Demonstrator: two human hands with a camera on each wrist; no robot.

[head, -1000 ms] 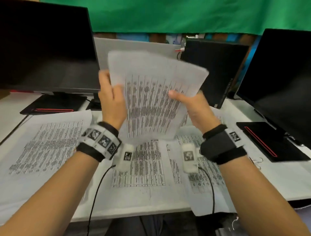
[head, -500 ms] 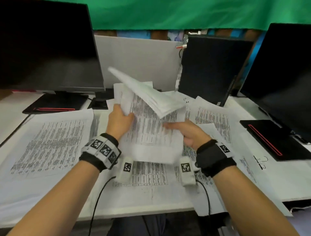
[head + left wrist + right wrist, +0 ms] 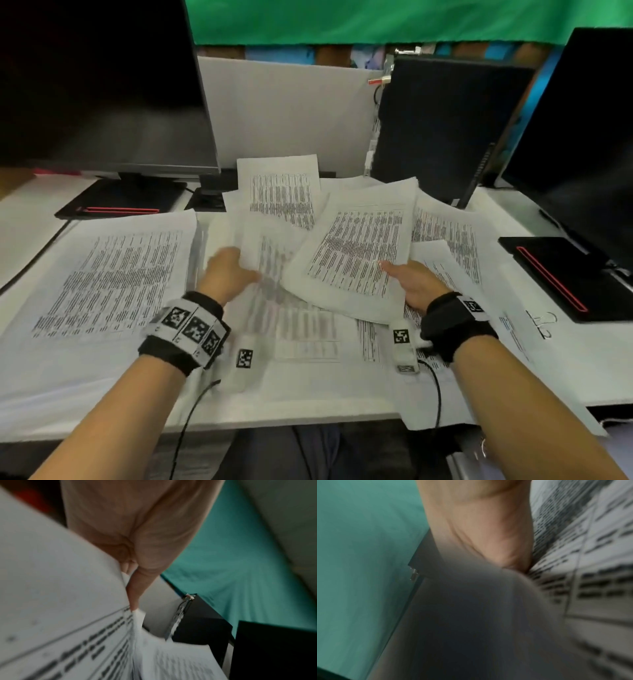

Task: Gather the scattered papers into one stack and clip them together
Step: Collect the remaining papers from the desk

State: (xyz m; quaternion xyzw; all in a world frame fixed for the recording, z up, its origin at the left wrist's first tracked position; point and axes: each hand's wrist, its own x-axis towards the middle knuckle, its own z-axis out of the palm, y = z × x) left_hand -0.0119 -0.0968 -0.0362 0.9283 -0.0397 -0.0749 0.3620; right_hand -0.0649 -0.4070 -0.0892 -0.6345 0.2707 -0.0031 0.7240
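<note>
**A:** Where are the papers you hold?

**B:** Your right hand [image 3: 416, 282] has its grip on a bundle of sheets [image 3: 356, 253], thumb on top, at the bundle's 4 o'clock corner; the bundle's long side runs from 7 o'clock up to 1 o'clock. Your left hand [image 3: 227, 270] pinches another sheet [image 3: 270, 260] by its left edge; that one is blurry.

**A:** Which way do they go to meet?

**B:** The left sheet lies at 9 o'clock from the bundle, and its right part slips under the bundle; I think you slide the two together. More loose papers lie flat on the tabletop [image 3: 20, 219]: a big one [image 3: 113, 274] at 9 o'clock of your left hand, one [image 3: 281, 192] at 12 o'clock, more [image 3: 452, 233] at 1 o'clock of your right hand.

**A:** What can't you see?

**B:** Your fingers under the paper are hidden; both wrist views are blurry; some thin wire clips [image 3: 544, 325] may lie at 3 o'clock of your right hand, but they are too small to be sure.
</note>
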